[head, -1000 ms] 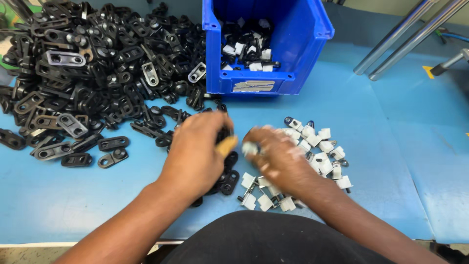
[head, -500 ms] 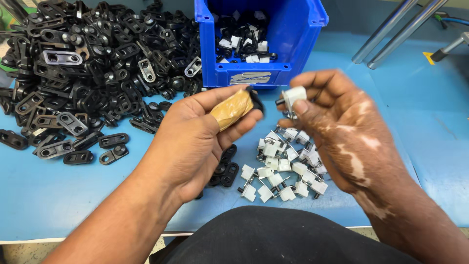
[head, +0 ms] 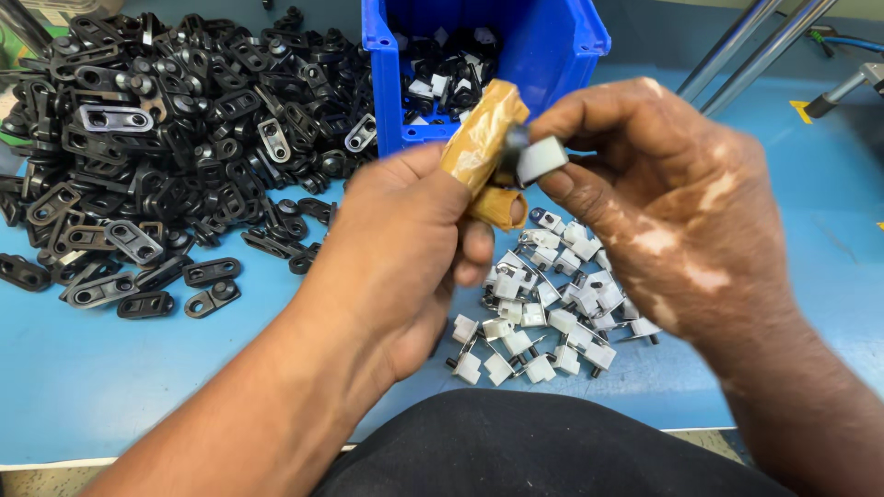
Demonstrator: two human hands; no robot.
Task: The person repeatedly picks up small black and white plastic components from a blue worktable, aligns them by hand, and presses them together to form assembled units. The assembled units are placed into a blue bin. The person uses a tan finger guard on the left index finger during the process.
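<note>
Holding my hands together just in front of the blue bin [head: 562, 55], I have my left hand [head: 405, 248], its taped fingers [head: 479, 138] closed on a small black part [head: 512, 147], while my right hand [head: 663, 202] pinches a white clip [head: 541, 158] against it. Some joined pieces already lie inside the bin; a heap of white clips [head: 552, 313] nearer me and a big pile of black brackets [head: 157, 147] left of the bin remain.

Both forearms come in bare, no sleeves showing. The left hand [head: 405, 248] wears amber tape wrapped around finger and thumb tip; the right hand [head: 663, 202] is ungloved. Dark black clothing [head: 525, 451] fills the bottom edge.
</note>
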